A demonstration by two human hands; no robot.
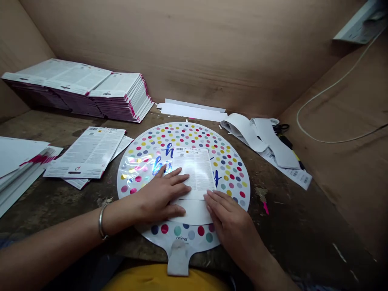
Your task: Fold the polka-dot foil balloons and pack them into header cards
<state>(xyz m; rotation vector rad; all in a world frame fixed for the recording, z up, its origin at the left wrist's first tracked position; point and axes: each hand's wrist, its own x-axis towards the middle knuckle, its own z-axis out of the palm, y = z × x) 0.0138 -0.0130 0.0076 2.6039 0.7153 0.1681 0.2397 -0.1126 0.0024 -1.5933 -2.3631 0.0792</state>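
A flat round foil balloon (230,161) with coloured dots and blue lettering lies on the table, its tail pointing toward me. On its middle rests a white printed card (197,169), with a blank white flap (194,212) at its near end. My left hand (169,190) is spread over the card's left part, fingers apart and pressing flat. At the lower right edge of the card, my right hand (226,210) lies with fingers stretched out together, the fingertips touching the card and flap. Neither hand grips anything that I can see.
Stacked printed cards (121,87) stand along the back left wall. Several loose cards (87,151) lie left of the balloon, beside another pile (21,161). A curled label strip (263,141) and scissors (281,128) are at the right. White paper strips (192,110) lie behind.
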